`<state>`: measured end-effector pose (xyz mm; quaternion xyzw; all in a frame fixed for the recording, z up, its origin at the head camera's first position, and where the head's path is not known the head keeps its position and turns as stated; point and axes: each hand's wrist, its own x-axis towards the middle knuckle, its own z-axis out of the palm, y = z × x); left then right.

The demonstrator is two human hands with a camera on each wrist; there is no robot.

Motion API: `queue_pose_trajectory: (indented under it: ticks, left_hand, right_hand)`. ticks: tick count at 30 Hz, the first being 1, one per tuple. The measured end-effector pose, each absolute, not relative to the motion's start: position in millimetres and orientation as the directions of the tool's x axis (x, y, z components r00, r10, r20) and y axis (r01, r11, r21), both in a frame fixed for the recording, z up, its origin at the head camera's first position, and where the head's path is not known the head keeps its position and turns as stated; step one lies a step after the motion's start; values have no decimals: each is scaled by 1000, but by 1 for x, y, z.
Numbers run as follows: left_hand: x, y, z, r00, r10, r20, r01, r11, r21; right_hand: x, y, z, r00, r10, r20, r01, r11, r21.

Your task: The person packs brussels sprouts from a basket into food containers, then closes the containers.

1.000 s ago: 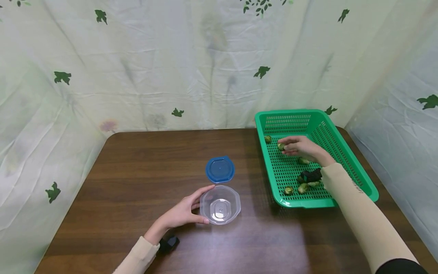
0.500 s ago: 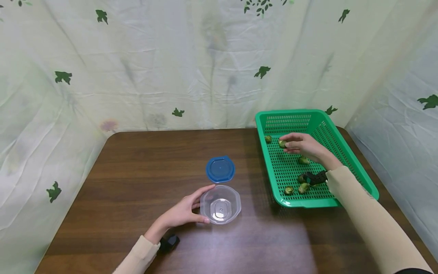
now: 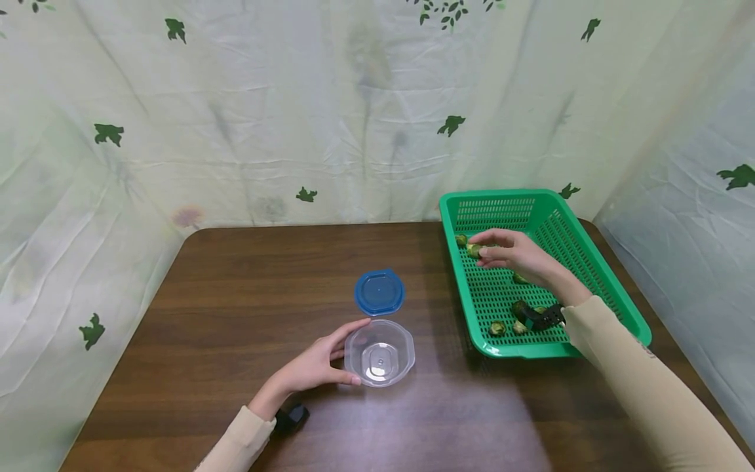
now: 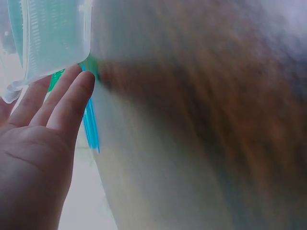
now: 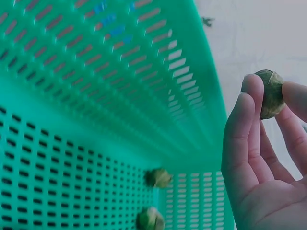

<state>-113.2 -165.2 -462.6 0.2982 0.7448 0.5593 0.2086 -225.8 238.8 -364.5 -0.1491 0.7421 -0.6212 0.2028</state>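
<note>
My right hand [image 3: 516, 255] pinches a Brussels sprout [image 5: 272, 94] between thumb and fingertips, over the left part of the green basket [image 3: 457, 288]. In the right wrist view the pinched sprout is raised above the basket floor, with two others below. My left hand [image 3: 315, 364] holds the left side of a clear plastic container [image 3: 380, 354], its thumb and index finger spread along the rim. No sprout shows inside the container. From the left wrist, the container [image 4: 57, 38] appears close above several extended fingers. A blue lid [image 3: 379, 292] lies just behind the container.
More sprouts lie in the basket, one [image 3: 461, 240] at its far left and another [image 3: 497, 328] near its front. The basket stands at the right of the brown wooden table [image 3: 265, 282]. A patterned cloth [image 3: 265, 118] hangs behind.
My right hand has lifted slightly and shifted left with the sprout pinched in its fingers. My left hand, the container and the lid stay where they were.
</note>
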Motion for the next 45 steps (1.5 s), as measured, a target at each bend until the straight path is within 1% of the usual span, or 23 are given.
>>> queue_pose_trajectory:
  ticks: [6, 12, 19, 29, 39, 45]
  left_hand:
    - [-112, -166, -463, -737, 675, 27, 222, 205, 953]
    - [-112, -166, -461, -743, 669, 15, 213, 215, 953]
    - [-111, -165, -460, -746, 666, 9, 217, 229, 949]
    - [-112, -165, -460, -736, 677, 25, 228, 212, 950]
    - [-112, -165, -460, -736, 677, 17, 215, 209, 954]
    - [-112, -165, -460, -741, 671, 4, 212, 228, 950]
  right_hand:
    - [-217, 224, -359, -861, -496, -110, 32, 163, -986]
    - [-206, 203, -354, -831, -548, -94, 18, 143, -990]
    - [-189, 177, -351, -787, -604, -125, 40, 151, -988]
    - [-169, 145, -358, -707, -701, -89, 16, 110, -994]
    - [-160, 128, -362, -679, -726, -106, 9, 137, -990]
    - [-156, 120, -366, -649, -754, -98, -16, 142, -990]
